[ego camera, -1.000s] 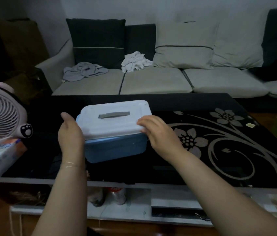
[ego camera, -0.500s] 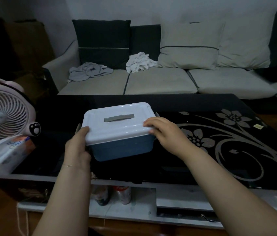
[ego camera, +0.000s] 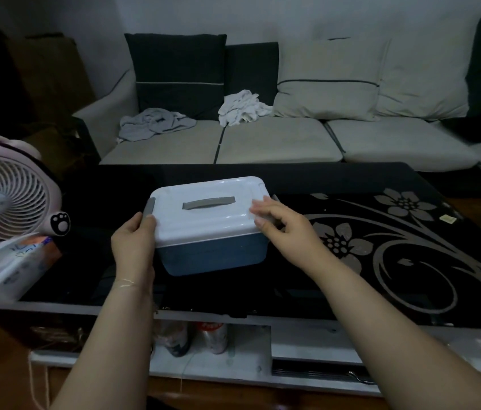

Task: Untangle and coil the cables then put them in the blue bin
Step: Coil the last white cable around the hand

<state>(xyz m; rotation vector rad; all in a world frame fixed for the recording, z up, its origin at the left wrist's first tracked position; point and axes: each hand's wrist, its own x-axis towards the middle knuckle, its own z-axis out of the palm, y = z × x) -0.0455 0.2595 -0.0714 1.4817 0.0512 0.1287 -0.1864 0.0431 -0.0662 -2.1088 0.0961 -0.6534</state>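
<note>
The blue bin stands on the black glass coffee table, covered by a white lid with a grey handle on top. My left hand is at the bin's left end, its thumb and fingers pinching the grey latch there. At the right end my right hand curls its fingers over the other grey latch at the lid's corner. No cables show anywhere in the view.
A pink and white fan and a tissue box sit at the table's left end. A sofa with cushions and crumpled cloths lies beyond. Cans stand on the shelf under the table.
The bin came down and now rests nearer on the table. My left hand moved from the bin's side up to the left latch, and my right fingers shifted onto the right latch.
</note>
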